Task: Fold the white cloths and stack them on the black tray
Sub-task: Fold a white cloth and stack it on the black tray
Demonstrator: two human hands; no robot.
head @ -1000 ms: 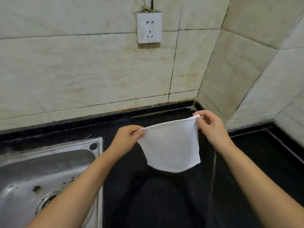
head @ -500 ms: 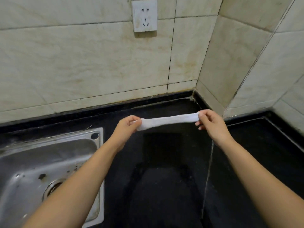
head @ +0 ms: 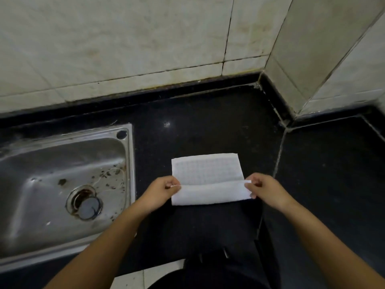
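Note:
A white cloth (head: 206, 172) lies spread on the black countertop (head: 208, 130), its far part flat and its near edge lifted and folded over. My left hand (head: 160, 190) pinches the near left corner of the cloth. My right hand (head: 264, 188) pinches the near right corner. Both hands hold that edge just above the counter. No black tray is in view.
A stainless steel sink (head: 18, 205) with a dirty drain (head: 84, 202) sits to the left of the cloth. Tiled walls (head: 125, 49) meet in a corner at the back right. The counter's front edge lies close below my forearms, with pale floor beneath.
The cloth was held stretched in the air between both hands. Now it is lowered onto the counter, closer to me, with the near edge folded over. The view has tilted downward.

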